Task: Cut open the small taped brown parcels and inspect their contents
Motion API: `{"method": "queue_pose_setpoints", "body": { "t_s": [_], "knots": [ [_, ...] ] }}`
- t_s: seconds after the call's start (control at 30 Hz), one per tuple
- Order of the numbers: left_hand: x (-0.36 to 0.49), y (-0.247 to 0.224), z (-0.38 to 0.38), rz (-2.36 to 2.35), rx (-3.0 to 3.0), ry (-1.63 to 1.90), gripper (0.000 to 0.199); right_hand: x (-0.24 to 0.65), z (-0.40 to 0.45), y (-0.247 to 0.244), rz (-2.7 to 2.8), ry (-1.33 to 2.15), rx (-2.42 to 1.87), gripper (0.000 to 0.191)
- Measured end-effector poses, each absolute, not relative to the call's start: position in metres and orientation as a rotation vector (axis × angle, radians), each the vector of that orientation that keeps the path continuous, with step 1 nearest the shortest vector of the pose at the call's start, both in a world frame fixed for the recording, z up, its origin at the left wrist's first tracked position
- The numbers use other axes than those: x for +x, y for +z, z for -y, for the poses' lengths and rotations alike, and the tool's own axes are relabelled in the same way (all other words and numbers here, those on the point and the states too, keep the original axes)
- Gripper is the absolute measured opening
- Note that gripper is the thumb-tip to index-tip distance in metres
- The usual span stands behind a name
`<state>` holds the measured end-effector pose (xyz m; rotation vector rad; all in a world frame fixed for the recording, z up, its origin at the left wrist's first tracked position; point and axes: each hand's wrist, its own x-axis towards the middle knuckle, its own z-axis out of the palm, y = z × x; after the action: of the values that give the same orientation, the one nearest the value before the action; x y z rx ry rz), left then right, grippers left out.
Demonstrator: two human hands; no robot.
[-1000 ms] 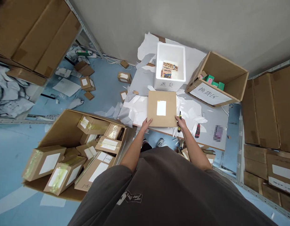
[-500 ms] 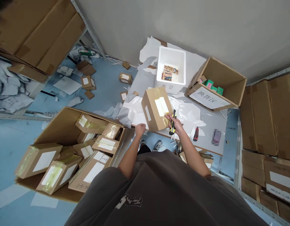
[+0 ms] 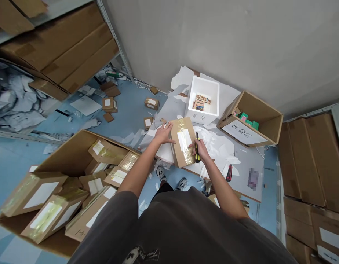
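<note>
A taped cardboard box (image 3: pixel 176 156) with a white label on top lies at the near edge of the grey table (image 3: pixel 248 179). My left hand (image 3: pixel 163 134) has its fingers spread against the box's left side. At the box's right side, my right hand (image 3: pixel 200 148) is closed around a yellow and black utility knife (image 3: pixel 197 148), with fingertips close to the label. Crumpled white paper (image 3: pixel 217 146) lies on the table to the right of the box.
A white foam box (image 3: pixel 204 117) and an open carton (image 3: pixel 241 134) stand at the table's back. A red knife (image 3: pixel 229 172) lies right of my right hand. A large carton of parcels (image 3: pixel 69 148) is at left; shelves flank both sides.
My left hand has opened from a fist and moved up onto the box's left side. The box has turned slightly and sits flatter. The camera view has shifted.
</note>
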<state>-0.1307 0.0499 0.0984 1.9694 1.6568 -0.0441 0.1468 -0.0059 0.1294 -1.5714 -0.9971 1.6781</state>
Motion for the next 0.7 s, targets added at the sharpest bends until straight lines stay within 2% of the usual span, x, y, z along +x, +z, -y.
{"method": "queue_pose_setpoints", "body": {
  "t_s": [0.13,0.27,0.4,0.6,0.7],
  "knots": [
    [-0.114,0.108,-0.034,-1.75,1.949,-0.124,0.135,0.115,-0.056,0.132,1.622,1.486,-1.756,0.034],
    [-0.098,0.116,-0.023,-1.799,1.898,-0.113,0.132,0.073,-0.101,0.134,2.23,0.983,-2.051,0.035],
    [-0.092,0.113,-0.021,-1.789,1.828,-0.031,0.131,0.05,-0.115,0.135,2.356,0.889,-2.269,0.043],
    [-0.092,0.101,-0.024,-1.754,1.756,0.082,0.133,0.038,-0.107,0.132,2.423,0.748,-2.364,0.037],
    [-0.091,0.098,-0.025,-1.751,1.764,0.067,0.134,0.032,-0.112,0.136,2.477,0.743,-2.41,0.042]
  ]
}}
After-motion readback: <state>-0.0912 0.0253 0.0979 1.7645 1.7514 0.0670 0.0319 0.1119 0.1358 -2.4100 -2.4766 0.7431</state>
